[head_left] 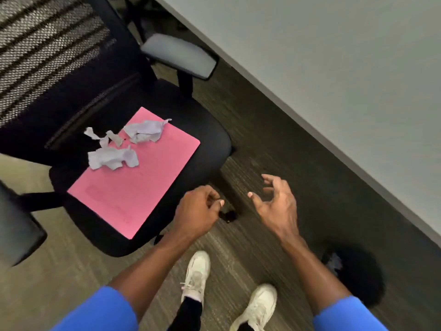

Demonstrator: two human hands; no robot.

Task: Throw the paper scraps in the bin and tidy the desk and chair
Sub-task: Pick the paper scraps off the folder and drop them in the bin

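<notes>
Several crumpled white paper scraps (pixel 124 145) lie on a pink folder (pixel 133 185), which rests flat on the seat of a black office chair (pixel 205 139). One scrap hangs off the folder's far edge onto the seat. My left hand (pixel 196 212) hovers at the seat's near right corner, fingers curled in, with nothing visible in it. Right of it, my right hand (pixel 274 201) is over the carpet, fingers spread and empty. Neither hand touches the paper or the folder. No bin is in view.
The grey desk top (pixel 334 56) runs diagonally across the upper right. The chair has a mesh back (pixel 43 51) and grey armrests (pixel 179 56). My white shoes (pixel 198 271) stand on dark carpet. A dark blurred object (pixel 358 275) lies at the lower right.
</notes>
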